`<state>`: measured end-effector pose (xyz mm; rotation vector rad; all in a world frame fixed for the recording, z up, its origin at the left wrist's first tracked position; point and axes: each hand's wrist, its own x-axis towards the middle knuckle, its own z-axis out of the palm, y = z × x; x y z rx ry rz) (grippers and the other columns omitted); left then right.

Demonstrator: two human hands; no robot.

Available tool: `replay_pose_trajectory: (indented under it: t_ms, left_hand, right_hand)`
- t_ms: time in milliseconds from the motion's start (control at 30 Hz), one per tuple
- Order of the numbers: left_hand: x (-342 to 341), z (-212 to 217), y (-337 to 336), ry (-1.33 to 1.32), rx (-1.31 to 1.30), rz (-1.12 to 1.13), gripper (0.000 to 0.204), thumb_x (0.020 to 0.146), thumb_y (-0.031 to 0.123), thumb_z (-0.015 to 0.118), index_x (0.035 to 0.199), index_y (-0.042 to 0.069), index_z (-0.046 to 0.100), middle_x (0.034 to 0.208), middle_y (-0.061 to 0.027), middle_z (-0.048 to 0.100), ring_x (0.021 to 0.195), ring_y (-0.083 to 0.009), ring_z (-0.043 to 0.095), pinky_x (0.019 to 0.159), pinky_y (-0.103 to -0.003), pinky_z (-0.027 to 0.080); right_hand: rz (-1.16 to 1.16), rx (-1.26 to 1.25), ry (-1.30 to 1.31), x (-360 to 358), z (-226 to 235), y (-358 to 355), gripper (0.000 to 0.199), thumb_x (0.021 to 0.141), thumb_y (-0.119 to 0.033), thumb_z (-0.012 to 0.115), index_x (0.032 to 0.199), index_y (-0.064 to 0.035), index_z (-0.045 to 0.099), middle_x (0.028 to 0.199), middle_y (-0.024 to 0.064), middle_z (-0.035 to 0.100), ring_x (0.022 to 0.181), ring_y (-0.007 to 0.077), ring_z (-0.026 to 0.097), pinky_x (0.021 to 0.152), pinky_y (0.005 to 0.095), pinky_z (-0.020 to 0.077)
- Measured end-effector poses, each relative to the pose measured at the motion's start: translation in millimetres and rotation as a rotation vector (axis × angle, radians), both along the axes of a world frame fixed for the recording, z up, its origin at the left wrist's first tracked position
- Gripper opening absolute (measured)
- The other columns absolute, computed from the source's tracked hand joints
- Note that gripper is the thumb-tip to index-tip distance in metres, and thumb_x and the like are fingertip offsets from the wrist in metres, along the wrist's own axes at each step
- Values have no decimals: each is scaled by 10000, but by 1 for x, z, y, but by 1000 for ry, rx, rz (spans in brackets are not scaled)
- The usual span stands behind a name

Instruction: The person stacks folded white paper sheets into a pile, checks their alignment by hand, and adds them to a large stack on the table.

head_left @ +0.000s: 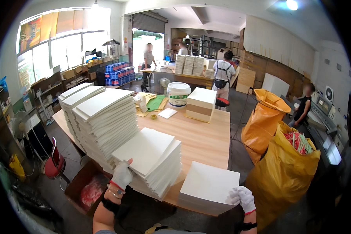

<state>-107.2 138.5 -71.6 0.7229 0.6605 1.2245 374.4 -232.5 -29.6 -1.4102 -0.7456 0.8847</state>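
My left hand [122, 175], in a white glove with a bare fingertip showing, grips the near left edge of the top white paper sheaf [144, 150] on a stepped stack. Part of its fingers is hidden behind the edge. On the right, my gloved right hand [243, 198] is closed, its bent fingers against the right edge of a lower, squared white paper stack [210, 181] near the table's front corner. What these fingers pinch, if anything, is hidden. Taller stacks of white paper sheaves [105, 113] stand beyond my left hand.
The wooden table [206, 144] also carries a white bucket [178, 93], a paper block [201, 103], a tape roll [154, 116] and a green sheet [156, 103]. Yellow sacks [284, 167] stand right; a cardboard box [85, 191] lies left below. Several people are farther off.
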Motion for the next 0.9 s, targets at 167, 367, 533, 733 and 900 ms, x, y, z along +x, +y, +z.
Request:
replay_pose_trajectory:
  t_ms: [167, 367, 533, 733, 900]
  left_hand:
    - [32, 92, -127, 775, 428, 527, 525, 1057, 171, 489, 1542, 77, 309, 1462, -132, 481, 1308, -266, 497, 1051, -409, 451]
    - [131, 119, -174, 540, 1376, -352, 395, 871, 220, 754, 1204, 53, 621, 1165, -145, 671, 1132, -265, 652, 1045, -486, 458]
    - [257, 104, -181, 792, 1862, -628, 149, 855, 149, 715, 944, 88, 612, 1017, -105, 671, 1035, -309, 648, 962, -501, 509]
    - [298, 66, -161, 824, 1823, -721, 151, 869, 180, 672, 966, 82, 612, 1084, -105, 635, 1036, -348, 591, 899, -454, 504]
    - [298, 68, -164, 677, 1754, -837, 185, 794, 91, 681, 956, 47, 601, 1209, -112, 640, 1094, -338, 592, 909, -449, 515]
  right_hand:
    - [-372, 90, -128, -15, -5, -27, 281, 1044, -238, 566, 1112, 8, 683, 861, 110, 722, 562, 157, 651, 495, 279, 543]
    - [-642, 19, -973, -51, -34, -24, 313, 986, -308, 622, 1133, -45, 709, 1149, 175, 710, 1052, 340, 689, 929, 428, 545]
    - [-427, -665, -981, -64, -12, -33, 495, 967, -580, 511, 890, -135, 714, 833, 138, 721, 763, 372, 697, 657, 516, 515]
    - [-365, -510, -1617, -64, 4, -29, 257, 947, -367, 577, 790, -180, 659, 640, 50, 576, 592, 261, 618, 543, 456, 475]
    - [-610, -127, -1555, -74, 51, 1, 376, 901, -368, 711, 643, -114, 608, 543, 87, 544, 547, 283, 594, 544, 401, 481]
